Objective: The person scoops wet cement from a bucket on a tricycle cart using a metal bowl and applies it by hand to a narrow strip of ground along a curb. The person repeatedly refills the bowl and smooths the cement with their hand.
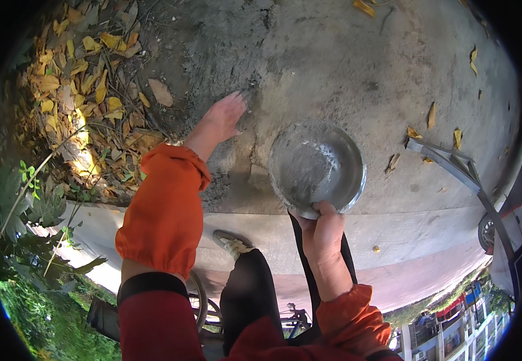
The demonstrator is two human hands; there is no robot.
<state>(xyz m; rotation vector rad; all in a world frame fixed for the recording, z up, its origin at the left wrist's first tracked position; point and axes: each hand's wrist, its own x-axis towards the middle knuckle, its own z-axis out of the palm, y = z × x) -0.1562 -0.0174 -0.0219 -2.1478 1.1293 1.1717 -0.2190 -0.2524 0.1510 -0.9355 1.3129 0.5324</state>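
Observation:
My right hand [326, 230] grips the near rim of a round metal basin [349, 169], the thumb over its edge. Inside the basin lies a patch of grey powder or ash-like material [304, 169]. The basin is over the concrete ground [396, 90]; whether it touches the ground I cannot tell. To the left of the basin, my left hand [225, 115] is held low over a darker, rough grey strip [225, 58] of the ground, fingers stretched and holding nothing visible. Orange sleeve covers are on both forearms.
Yellow and brown fallen leaves [100, 90] with twigs cover the left side. A metal frame [455, 171] stands at the right, near a vehicle wheel [487, 232]. A step edge [378, 225] runs across, with my shoe [234, 243] below it. Behind are bicycle wheels [202, 295] and leafy branches [35, 212].

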